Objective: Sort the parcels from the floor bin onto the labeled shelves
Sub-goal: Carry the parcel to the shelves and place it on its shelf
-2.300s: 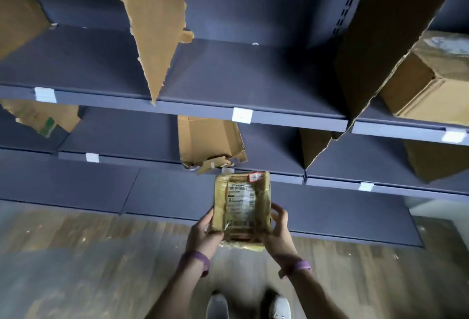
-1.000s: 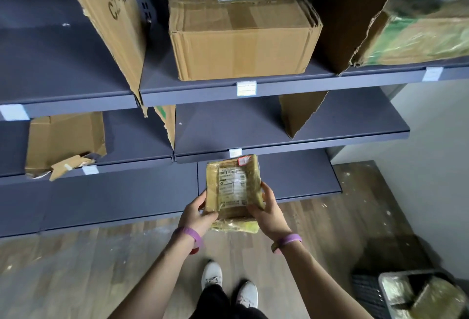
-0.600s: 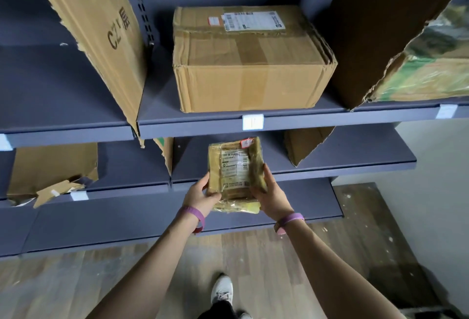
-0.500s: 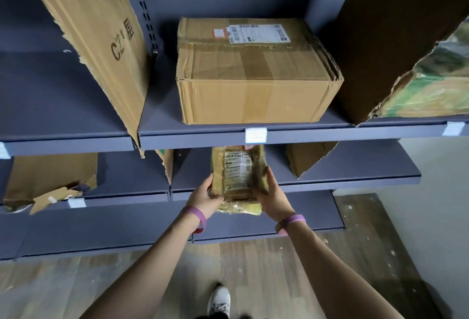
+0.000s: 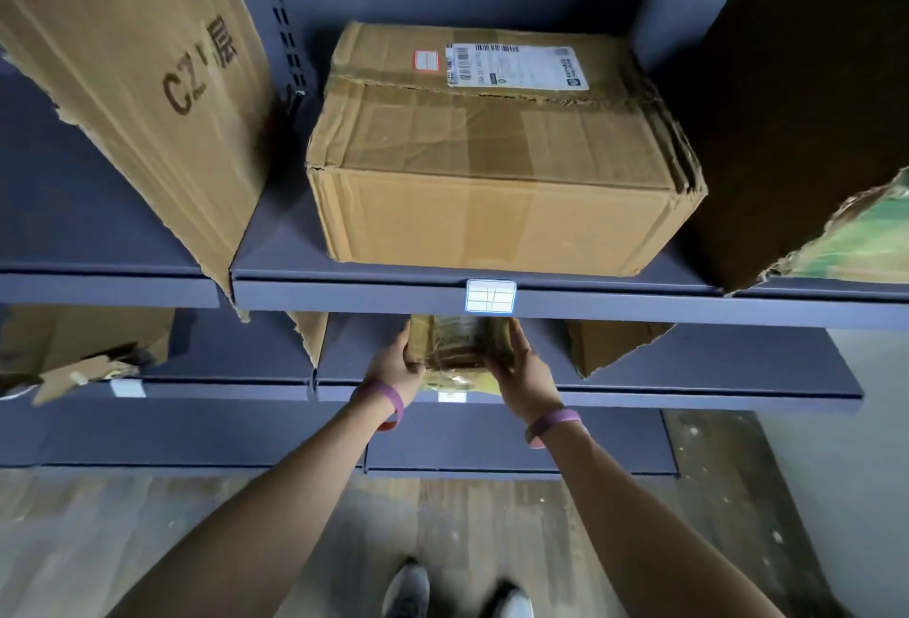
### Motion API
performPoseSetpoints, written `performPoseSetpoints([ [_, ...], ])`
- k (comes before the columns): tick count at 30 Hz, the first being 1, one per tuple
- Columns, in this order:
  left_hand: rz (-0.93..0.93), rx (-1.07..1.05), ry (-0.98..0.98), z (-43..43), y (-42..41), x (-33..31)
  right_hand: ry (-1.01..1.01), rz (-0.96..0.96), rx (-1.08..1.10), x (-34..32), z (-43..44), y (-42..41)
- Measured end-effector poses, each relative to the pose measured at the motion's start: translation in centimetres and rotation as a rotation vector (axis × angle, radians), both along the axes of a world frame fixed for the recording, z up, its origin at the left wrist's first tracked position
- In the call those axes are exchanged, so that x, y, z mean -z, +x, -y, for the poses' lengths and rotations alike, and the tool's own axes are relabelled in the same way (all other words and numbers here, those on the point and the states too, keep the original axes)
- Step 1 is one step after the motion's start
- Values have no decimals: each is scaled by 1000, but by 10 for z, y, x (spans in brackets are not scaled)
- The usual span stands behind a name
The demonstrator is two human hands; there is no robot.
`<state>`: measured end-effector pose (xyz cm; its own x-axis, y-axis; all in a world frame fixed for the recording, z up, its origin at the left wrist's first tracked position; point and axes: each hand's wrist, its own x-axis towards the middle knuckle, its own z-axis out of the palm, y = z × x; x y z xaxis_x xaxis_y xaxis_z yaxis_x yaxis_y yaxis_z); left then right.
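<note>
**Parcel raised to the second shelf level, directly below the labeled shelf edge**

Since the frame half a second earlier, both hands have lifted the small parcel (image 5: 457, 347) higher and pushed it forward; its top edge is now hidden behind the front lip of the upper shelf (image 5: 590, 303), directly below the white shelf label (image 5: 490, 295). The printed label on the parcel, readable earlier, is now mostly covered by that lip. Shelves and boxes fill more of the view than before.

Hand state:
- Left hand (image 5: 393, 364): fingers curled around the left side of the parcel, thumb on its front face.
- Right hand (image 5: 524, 371): fingers wrapped around the right side, clasping the parcel from the opposite side.
- Each wrist carries a purple wristband (image 5: 388, 398).

Parcel position: held between both hands in the opening below the shelf label, above the front edge of the lower shelf (image 5: 688, 398). Whether its far end rests on the lower shelf cannot be determined.

Surroundings relative to the shelf label:
- Large cardboard box (image 5: 492, 160) stands on the upper shelf directly above the label.
- Torn cardboard divider (image 5: 137, 76) marked "CZ" leans to the upper left of the label.
- A second, dark cardboard divider (image 5: 797, 101) stands to the upper right.
- Wooden floor (image 5: 467, 519) and two shoes (image 5: 408, 590) lie well below.
</note>
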<state>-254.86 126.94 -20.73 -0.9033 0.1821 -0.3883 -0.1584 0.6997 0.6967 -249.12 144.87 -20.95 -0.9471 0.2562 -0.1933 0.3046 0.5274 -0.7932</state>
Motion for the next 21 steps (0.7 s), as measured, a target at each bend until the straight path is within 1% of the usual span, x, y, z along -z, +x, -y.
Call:
performPoseSetpoints([
  [2,-47,-26,-31,-3,7,-1,43,13,-7,1,-1,10],
  [4,-166,-36,-30,2,24,0,146,-16,-33,4,-2,28],
  [6,-300,18,1,10,44,5,259,-44,-85,8,-1,51],
  [8,-362,121,-20,17,59,13,357,-4,-170,11,2,67],
  [10,-337,185,-91,22,66,19,414,63,-239,12,5,72],
  [14,-274,235,-202,21,59,17,435,154,-263,9,9,61],
  [21,-191,264,-217,18,35,13,442,221,-262,4,10,38],
])
